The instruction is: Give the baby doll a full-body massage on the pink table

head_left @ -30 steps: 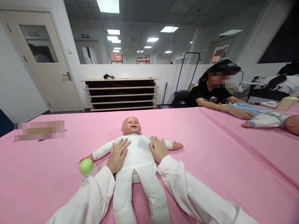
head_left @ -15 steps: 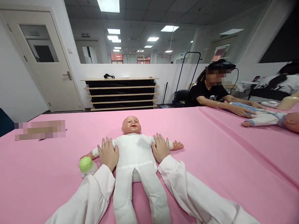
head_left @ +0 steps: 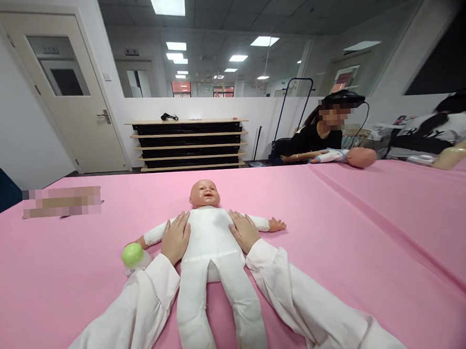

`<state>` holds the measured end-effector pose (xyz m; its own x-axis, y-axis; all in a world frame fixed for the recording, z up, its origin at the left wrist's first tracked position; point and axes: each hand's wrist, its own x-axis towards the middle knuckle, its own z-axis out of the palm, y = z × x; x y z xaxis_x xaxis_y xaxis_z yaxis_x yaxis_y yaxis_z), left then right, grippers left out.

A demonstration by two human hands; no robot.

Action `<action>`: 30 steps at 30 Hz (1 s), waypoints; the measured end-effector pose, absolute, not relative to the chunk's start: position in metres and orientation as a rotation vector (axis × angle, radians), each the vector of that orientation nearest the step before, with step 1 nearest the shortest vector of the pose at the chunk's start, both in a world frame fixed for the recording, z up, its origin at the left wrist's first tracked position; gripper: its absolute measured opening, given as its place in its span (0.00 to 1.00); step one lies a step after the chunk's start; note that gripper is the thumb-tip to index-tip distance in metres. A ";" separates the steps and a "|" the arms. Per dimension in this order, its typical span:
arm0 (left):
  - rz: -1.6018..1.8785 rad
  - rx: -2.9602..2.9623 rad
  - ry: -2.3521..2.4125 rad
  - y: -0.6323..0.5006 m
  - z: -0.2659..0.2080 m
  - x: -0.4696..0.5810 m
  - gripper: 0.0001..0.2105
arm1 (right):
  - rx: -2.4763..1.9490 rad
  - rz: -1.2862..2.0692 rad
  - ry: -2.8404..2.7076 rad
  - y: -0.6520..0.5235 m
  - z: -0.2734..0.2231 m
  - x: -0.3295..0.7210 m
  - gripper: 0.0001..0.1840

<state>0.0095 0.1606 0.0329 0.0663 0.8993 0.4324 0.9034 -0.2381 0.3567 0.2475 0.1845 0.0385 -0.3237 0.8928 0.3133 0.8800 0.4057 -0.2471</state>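
A baby doll (head_left: 210, 234) with a white cloth body lies on its back on the pink-covered table (head_left: 83, 305), head away from me and arms spread wide. My left hand (head_left: 176, 238) rests flat against the left side of its chest, fingers stretched out. On the other side, my right hand (head_left: 244, 232) lies flat on the chest near the shoulder, its fingers also extended. Neither hand grips anything. Beside my left sleeve stands a bottle with a light green cap (head_left: 132, 255), close to one of the doll's hands; the sleeve partly hides it.
Across the table at the right, a person in black (head_left: 313, 136) handles another baby doll (head_left: 360, 157). A pale bottle (head_left: 451, 156) lies at the far right. A blurred-out item (head_left: 63, 201) sits at the left. Stacked shelves (head_left: 189, 143) stand behind the table.
Both my hands have moved inward from the doll's upper arms onto the sides of its chest. The other person has drawn the second doll back toward the table's far edge.
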 end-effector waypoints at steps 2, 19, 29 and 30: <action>-0.812 -2.218 -1.968 0.161 0.034 0.008 0.21 | -1.583 0.015 -2.242 0.183 0.040 0.248 0.26; -0.575 -1.843 -2.069 0.151 0.035 0.005 0.19 | -1.601 -0.158 -2.253 0.180 0.041 0.250 0.25; -0.524 -1.855 -2.093 0.147 0.036 0.007 0.20 | -1.668 -0.110 -2.156 0.180 0.031 0.253 0.23; -0.514 -1.858 -2.090 0.147 0.035 0.007 0.20 | -1.665 -0.110 -2.149 0.180 0.030 0.253 0.23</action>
